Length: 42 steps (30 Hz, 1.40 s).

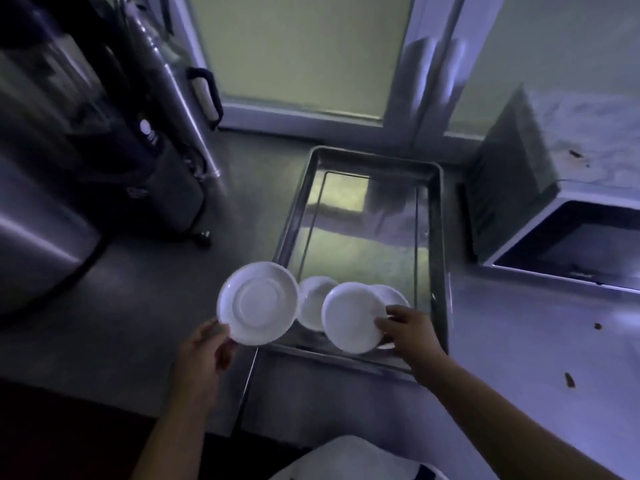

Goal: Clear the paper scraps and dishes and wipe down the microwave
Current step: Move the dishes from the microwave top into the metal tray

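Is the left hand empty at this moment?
No, the left hand grips a white saucer by its rim; the right hand holds a second saucer.

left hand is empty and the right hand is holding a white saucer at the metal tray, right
Not quite. The left hand is not empty: it grips a white saucer, the left saucer, by its rim at the left edge of the metal tray. The rest stands: the right hand holds the right saucer at the tray. The head view shows both.
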Motion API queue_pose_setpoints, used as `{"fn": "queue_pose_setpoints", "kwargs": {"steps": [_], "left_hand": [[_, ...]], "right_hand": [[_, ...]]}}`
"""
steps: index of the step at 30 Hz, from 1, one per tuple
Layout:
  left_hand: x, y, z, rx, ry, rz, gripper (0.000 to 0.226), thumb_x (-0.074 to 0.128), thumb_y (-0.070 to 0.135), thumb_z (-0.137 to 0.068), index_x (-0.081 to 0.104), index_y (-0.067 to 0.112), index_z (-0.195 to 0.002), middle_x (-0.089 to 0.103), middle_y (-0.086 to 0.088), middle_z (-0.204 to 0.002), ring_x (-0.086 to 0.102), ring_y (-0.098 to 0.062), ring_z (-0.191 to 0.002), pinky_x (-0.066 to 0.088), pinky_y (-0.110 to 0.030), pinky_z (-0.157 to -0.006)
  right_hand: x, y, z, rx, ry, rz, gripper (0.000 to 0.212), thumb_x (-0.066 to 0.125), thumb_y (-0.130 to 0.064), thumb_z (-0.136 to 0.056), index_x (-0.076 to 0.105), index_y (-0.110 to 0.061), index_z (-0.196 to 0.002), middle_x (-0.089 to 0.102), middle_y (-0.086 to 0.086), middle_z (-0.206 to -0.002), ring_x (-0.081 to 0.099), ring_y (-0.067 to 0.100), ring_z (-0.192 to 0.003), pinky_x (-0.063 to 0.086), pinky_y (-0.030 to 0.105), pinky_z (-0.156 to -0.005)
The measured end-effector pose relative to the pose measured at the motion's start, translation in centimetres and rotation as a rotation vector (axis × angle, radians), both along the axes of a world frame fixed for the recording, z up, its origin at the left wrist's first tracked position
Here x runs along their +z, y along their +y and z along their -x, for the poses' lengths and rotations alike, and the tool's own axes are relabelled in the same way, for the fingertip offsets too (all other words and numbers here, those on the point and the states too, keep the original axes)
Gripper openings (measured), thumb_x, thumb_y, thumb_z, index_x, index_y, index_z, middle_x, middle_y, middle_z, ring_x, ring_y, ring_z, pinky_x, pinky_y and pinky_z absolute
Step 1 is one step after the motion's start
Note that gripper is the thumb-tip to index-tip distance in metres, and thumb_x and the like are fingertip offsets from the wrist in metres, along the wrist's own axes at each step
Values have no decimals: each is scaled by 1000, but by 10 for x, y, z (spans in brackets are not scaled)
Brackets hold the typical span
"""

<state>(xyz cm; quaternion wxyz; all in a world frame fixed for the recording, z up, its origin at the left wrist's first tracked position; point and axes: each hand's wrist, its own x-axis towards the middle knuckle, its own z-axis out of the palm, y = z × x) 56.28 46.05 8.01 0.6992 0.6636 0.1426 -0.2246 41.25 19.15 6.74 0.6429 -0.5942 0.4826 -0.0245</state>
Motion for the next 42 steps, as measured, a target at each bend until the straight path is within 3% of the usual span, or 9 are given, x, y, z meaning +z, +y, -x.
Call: {"fn": "queue_pose_setpoints", "kwargs": {"steps": [5,9,14,17,22,31,35,38,42], "left_hand": [[-17,54,-6,129,44,0,24,58,4,-94,63,5,-118,63,0,-66,55,-1,-49,43,-12,-43],[-20,83,-18,127,26,-12,31,59,7,-95,61,0,-125,58,-9,-79,53,-7,-57,43,-13,-44],[-23,93,-43,90,57,24,31,61,8,-94,61,3,-125,62,-11,-91,55,-15,-74,47,-16,-52],[-25,81,-54,-12,66,31,28,60,4,-93,63,3,-121,62,-12,-89,56,-18,-74,46,-14,-48],[-29,30,-59,-315,102,24,23,64,5,-90,71,12,-110,71,-6,-87,60,-19,-75,49,-18,-55],[-27,-70,-16,-664,156,51,24,67,0,-88,74,12,-108,74,-20,-97,71,-30,-82,59,-45,-79],[-26,-96,1,-845,158,69,22,68,8,-89,76,16,-108,75,-15,-99,74,-27,-86,60,-35,-71],[-35,-115,-6,-865,-178,-133,23,73,21,-88,73,23,-111,75,0,-98,72,-23,-94,57,-41,-87],[-48,-136,-27,-1152,-851,-814,95,79,57,-69,32,35,-148,31,-5,-154,32,-29,-140,33,-46,-110]], "right_hand": [[-32,23,-66,104,112,185,15,64,-3,-86,69,-16,-80,70,19,-75,66,35,-60,60,55,-59],[-52,27,-90,-12,210,313,8,66,-10,-79,71,-14,-83,65,6,-55,61,23,-39,50,32,-37],[-61,38,-85,-110,287,381,36,76,-31,-79,61,-22,-111,67,4,-84,66,33,-80,56,43,-76],[-49,49,-74,-190,127,344,20,72,-26,-87,68,-11,-99,66,5,-78,67,30,-78,57,49,-75],[-2,67,-48,-97,-190,-136,16,76,-28,-86,78,-17,-98,75,8,-88,73,23,-76,59,39,-64],[31,43,21,-330,-122,-52,8,71,-7,-87,76,-3,-93,71,16,-78,69,27,-66,60,40,-60],[27,27,51,-375,-4,-27,10,66,4,-88,73,1,-96,68,15,-73,63,25,-61,59,38,-60],[15,11,66,-502,47,-17,11,63,9,-87,71,3,-89,65,15,-69,61,23,-56,59,35,-53],[-12,-17,65,-578,131,76,16,63,12,-81,71,-2,-78,62,14,-63,58,24,-49,56,35,-53]]}}
